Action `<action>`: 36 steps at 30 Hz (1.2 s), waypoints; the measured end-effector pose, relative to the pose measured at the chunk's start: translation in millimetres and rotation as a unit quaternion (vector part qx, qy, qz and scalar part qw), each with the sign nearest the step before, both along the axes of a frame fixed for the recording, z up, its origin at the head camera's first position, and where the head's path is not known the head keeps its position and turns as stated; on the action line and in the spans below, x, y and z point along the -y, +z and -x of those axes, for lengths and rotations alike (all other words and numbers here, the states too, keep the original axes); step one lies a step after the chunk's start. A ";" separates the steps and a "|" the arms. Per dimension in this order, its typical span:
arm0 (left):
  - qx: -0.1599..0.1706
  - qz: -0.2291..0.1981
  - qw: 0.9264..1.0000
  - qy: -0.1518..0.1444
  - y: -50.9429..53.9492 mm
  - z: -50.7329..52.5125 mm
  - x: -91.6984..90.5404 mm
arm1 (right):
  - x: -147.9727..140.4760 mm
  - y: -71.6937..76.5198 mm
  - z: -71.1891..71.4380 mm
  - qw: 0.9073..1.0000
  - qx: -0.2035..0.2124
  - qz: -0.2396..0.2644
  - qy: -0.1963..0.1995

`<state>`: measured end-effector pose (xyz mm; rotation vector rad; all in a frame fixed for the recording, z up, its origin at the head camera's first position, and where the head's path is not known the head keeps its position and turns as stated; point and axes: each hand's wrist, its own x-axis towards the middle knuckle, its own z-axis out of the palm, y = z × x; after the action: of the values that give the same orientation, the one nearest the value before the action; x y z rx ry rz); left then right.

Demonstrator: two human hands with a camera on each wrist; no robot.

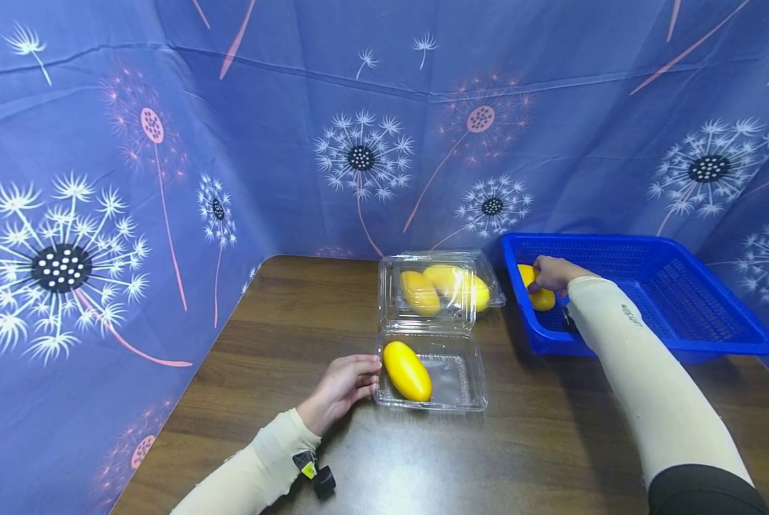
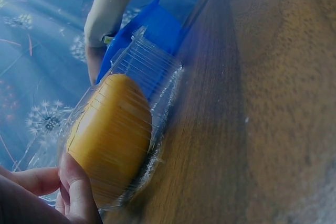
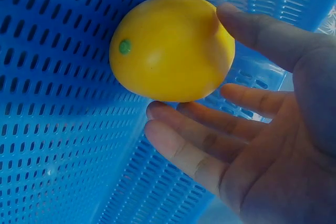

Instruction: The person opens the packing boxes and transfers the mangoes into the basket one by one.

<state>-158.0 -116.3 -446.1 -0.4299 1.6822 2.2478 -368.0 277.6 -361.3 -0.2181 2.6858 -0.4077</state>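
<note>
An opened clear plastic clamshell box (image 1: pixel 461 372) lies on the table, a yellow mango (image 1: pixel 407 371) in its left side. My left hand (image 1: pixel 348 386) pinches the left wall of this box between thumb and fingers; the left wrist view shows the mango (image 2: pixel 113 135) through the ribbed plastic. Inside the blue basket (image 1: pixel 732 304), at its left wall, my right hand (image 1: pixel 554 275) holds another mango (image 1: pixel 541 299). In the right wrist view the thumb lies at one side of that mango (image 3: pixel 170 51) and fingertips at its underside; a green stem spot faces away from the palm.
Behind the opened box, a second clear box (image 1: pixel 493 286) contains several mangoes (image 1: pixel 451 279), partly seen through the raised lid (image 1: pixel 390 286). The brown wooden table (image 1: pixel 262 315) meets a blue dandelion-print cloth (image 1: pixel 281 143) at the back and sides.
</note>
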 end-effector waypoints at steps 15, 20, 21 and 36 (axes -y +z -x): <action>-0.006 -0.001 1.000 -0.005 0.3 -1.7 0.4 | -0.7 10.4 -4.5 1.000 -0.004 -0.017 0.013; 0.002 -0.001 1.000 0.002 0.6 -0.8 0.4 | -0.5 14.1 -4.8 1.000 -0.002 -0.023 0.012; 0.003 0.000 1.000 0.002 0.9 -0.9 0.4 | -0.3 15.2 -5.2 1.000 -0.003 -0.024 0.012; 0.016 -0.011 1.000 -0.005 -2.0 1.8 2.0 | 2.8 31.1 -14.5 0.999 -0.016 0.005 0.043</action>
<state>-159.8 -118.3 -448.1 -0.4476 1.6391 2.2387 -353.5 274.9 -330.2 -0.3455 2.6941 -0.3943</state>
